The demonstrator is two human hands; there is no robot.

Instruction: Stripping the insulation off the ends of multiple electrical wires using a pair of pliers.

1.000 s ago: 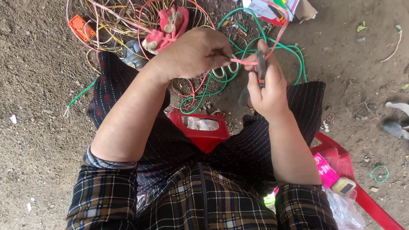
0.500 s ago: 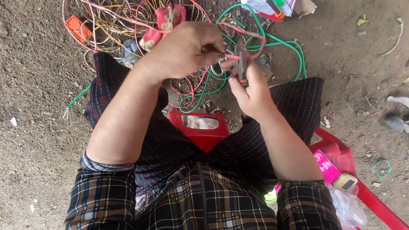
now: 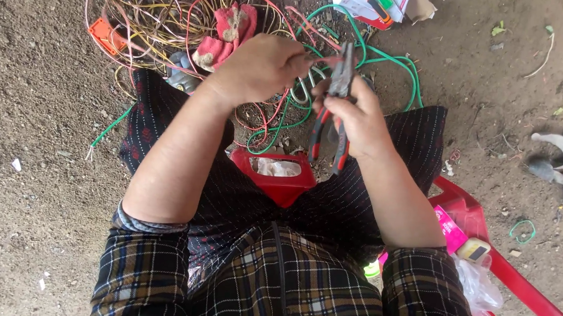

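Pliers (image 3: 332,119) are clamped in the right hand (image 3: 357,117), nose up, while a pink wire (image 3: 321,59) is pinched by the left hand (image 3: 261,67) and fed to the nose.

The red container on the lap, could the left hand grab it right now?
Probably not straight away. The left hand is pinching a thin wire at the pliers, so it is busy. The red container lies uncovered just below, with nothing blocking the way.

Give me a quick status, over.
Right hand grips pliers, handles down. Left hand pinches pink wire at pliers' head. Wire tangle beyond.
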